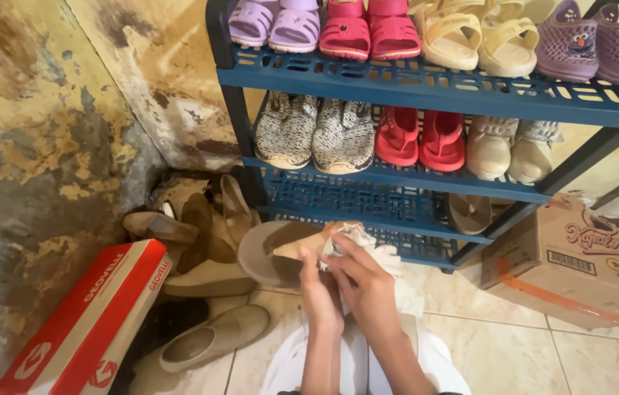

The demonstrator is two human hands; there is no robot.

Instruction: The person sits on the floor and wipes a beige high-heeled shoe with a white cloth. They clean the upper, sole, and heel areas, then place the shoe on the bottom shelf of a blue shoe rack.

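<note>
My left hand grips a tan shoe from below, its sole turned up and its toe pointing left. My right hand holds a crumpled white cloth and presses it against the shoe. Both hands are low in the middle of the head view, just in front of the bottom shelf of a blue plastic shoe rack.
The rack carries pairs of small sandals, clogs and knitted sneakers. Loose beige shoes lie on the tiled floor at the left by a stained wall. A red and white shoebox sits at the lower left. At the right stands a cardboard box.
</note>
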